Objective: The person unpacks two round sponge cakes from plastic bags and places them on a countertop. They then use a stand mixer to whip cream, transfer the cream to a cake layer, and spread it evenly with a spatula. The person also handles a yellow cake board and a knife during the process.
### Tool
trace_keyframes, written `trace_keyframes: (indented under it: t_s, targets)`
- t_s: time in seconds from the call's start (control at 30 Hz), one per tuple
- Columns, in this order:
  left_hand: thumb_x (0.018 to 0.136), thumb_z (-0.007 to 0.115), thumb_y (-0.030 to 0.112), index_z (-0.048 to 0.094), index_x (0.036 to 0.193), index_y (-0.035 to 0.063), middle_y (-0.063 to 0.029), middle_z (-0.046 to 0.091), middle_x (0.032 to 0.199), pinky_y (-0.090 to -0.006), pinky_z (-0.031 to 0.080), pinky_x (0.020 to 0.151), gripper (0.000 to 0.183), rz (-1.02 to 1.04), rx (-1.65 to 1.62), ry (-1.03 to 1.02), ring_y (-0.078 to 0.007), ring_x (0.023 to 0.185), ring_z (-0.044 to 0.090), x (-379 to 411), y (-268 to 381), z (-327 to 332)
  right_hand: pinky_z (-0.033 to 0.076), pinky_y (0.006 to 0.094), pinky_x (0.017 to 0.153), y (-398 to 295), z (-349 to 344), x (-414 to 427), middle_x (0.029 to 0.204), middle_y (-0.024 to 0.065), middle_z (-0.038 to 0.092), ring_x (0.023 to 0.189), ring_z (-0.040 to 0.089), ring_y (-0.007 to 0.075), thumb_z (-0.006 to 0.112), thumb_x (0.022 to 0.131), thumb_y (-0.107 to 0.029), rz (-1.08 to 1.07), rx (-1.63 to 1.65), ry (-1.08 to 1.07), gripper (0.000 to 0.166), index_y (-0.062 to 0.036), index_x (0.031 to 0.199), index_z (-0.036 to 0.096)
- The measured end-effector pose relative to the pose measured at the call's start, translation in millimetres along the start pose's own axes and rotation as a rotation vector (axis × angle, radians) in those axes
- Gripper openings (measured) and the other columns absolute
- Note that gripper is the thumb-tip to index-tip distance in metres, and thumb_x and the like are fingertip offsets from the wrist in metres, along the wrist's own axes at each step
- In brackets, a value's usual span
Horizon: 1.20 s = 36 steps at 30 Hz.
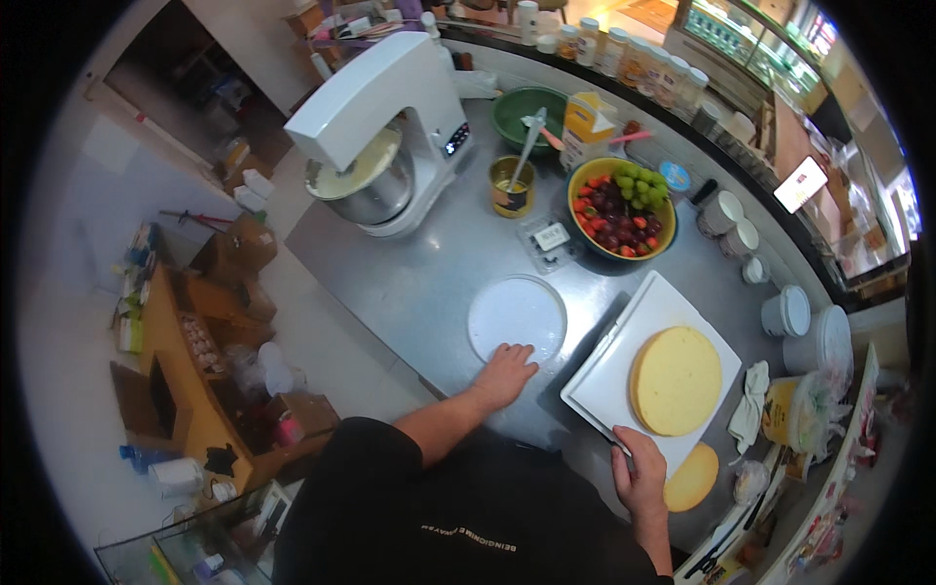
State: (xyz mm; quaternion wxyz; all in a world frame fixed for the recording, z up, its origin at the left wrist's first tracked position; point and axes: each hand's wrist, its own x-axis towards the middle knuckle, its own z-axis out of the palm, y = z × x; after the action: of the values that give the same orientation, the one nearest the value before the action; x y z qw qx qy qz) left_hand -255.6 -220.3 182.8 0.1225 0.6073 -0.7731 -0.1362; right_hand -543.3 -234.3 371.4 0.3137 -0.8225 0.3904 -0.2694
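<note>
My left hand (508, 374) lies over the near edge of a round, pale cake board or shallow lid (518, 318) on the steel table; whether its fingers grip it cannot be told. My right hand (638, 464) is at the near edge of a white rectangular tray (596, 387), thumb and fingers around the rim. On the tray rests a round yellow sponge cake (676, 380). A thinner sponge piece (691, 479) lies beside the tray's near right corner, partly hidden by it.
A white stand mixer (373, 102) with a steel bowl of cream stands back left. Behind are a green bowl (512, 121), an open tin (512, 194), a clear plastic box (548, 241) and a fruit bowl (574, 241). Cups (720, 212), tubs (786, 311) and a cloth (749, 409) line the right side.
</note>
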Motion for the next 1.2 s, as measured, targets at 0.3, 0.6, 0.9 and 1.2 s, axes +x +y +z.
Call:
trace_keyframes:
  t_s: [0.3,0.6,0.9,1.2]
  targets:
    - [0.082,0.070,0.024,0.058,0.124,0.0069,-0.0185,0.045,0.138,-0.0500,0.028,0.110,0.046,-0.214,-0.144,0.147,-0.0363,0.131,0.039,-12.5,-31.5,-62.2,0.054,0.0366,0.080,-32.8,54.2,71.2,0.100,0.0169,0.068,0.089,0.067,0.0323,0.068,0.079,0.000,-0.162,0.060,-0.073,0.027,-0.0014,0.105,0.065]
    - [0.090,0.059,0.012,0.049,0.129,-0.0028,-0.0164,0.052,0.127,-0.0415,0.036,0.104,0.043,-0.184,0.009,1.043,-0.0314,0.120,0.047,-18.2,-203.9,-279.3,0.052,0.0369,0.083,-65.2,157.9,131.6,0.107,0.0163,0.067,0.097,0.065,0.0325,0.065,0.088,-0.011,0.065,0.195,-0.139,0.028,-0.0021,0.115,0.062]
    - [0.101,0.044,0.039,0.053,0.131,0.0081,-0.0015,0.058,0.125,-0.0308,0.040,0.088,0.044,-0.851,-0.956,1.123,-0.0143,0.108,0.052,-84.0,-418.0,-292.5,0.051,0.0323,0.083,-54.3,252.2,229.4,0.109,0.0123,0.068,0.097,0.065,0.0218,0.061,0.094,-0.018,0.251,0.455,-0.266,0.031,-0.0043,0.122,0.060]
    - [0.103,0.036,0.047,0.045,0.140,0.0043,-0.0092,0.052,0.138,-0.0372,0.039,0.102,0.057,-0.833,-1.469,0.650,-0.0218,0.124,0.050,-44.5,-488.2,-252.7,0.047,0.0363,0.095,-50.3,355.7,386.1,0.131,0.0109,0.054,0.115,0.053,0.0203,0.048,0.102,-0.038,0.504,0.898,-0.284,0.051,-0.0047,0.141,0.043]
